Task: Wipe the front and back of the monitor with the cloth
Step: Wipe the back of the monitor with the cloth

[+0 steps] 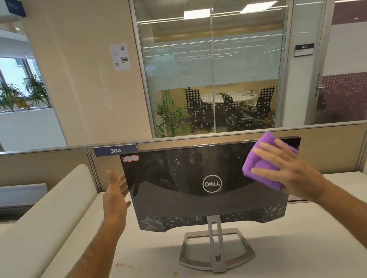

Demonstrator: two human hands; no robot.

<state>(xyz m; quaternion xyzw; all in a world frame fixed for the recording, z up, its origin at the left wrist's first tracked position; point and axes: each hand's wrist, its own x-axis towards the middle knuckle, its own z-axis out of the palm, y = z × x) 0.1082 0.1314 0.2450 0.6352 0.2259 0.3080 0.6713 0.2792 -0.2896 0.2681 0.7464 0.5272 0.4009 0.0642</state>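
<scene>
Already the right hand (291, 169) pressed the purple cloth (262, 163) flat-fingered against the monitor (195, 184) back's upper right corner; the dusty panel stretched leftward from it; the left hand (115, 194) hovered open, empty, just beside the left edge.

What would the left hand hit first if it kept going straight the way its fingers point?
Probably the left edge of the monitor: the left hand points forward, fingertips close beside it, though depth is unclear.

White desk (148, 271), partition label 384 (115, 150), potted plants (20, 95)
</scene>
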